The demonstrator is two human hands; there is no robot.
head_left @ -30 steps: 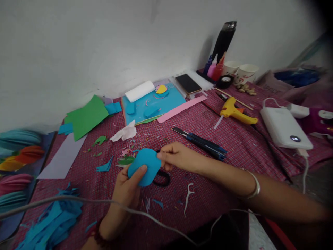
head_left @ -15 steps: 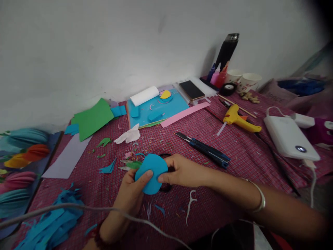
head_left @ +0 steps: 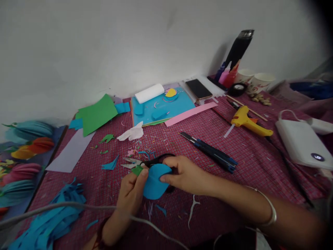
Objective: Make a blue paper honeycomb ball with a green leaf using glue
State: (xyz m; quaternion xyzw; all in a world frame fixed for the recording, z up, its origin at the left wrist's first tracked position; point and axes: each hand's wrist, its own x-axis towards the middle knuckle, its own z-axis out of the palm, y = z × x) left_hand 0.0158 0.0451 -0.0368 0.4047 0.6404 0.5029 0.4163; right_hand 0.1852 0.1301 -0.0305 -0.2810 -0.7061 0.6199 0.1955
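My left hand (head_left: pixel 132 185) is closed, thumb and fingers pinching a small green paper piece (head_left: pixel 137 169); its thumb lies along the left edge of a round blue paper piece (head_left: pixel 155 184). Between the thumb and fingers of my right hand (head_left: pixel 183 173) is the right edge of that blue paper. Scissors (head_left: pixel 132 162) with black handles lie on the cloth just behind both hands, blades apart and pointing left; part of the handles is hidden by my right hand and the blue paper. A dark blue box cutter (head_left: pixel 209 151) rests to the right.
A yellow glue gun (head_left: pixel 246 121), a white power bank (head_left: pixel 303 142) and a phone (head_left: pixel 199 89) lie on the right. Blue paper strips (head_left: pixel 56 215) are heaped front left, near green sheets (head_left: pixel 97 114). A grey cable (head_left: pixel 104 207) crosses the foreground.
My left thumb has slid off the middle of the blue paper to its left edge, onto the green piece. The blue paper has tilted, and more of the scissors shows. The view has shifted slightly.
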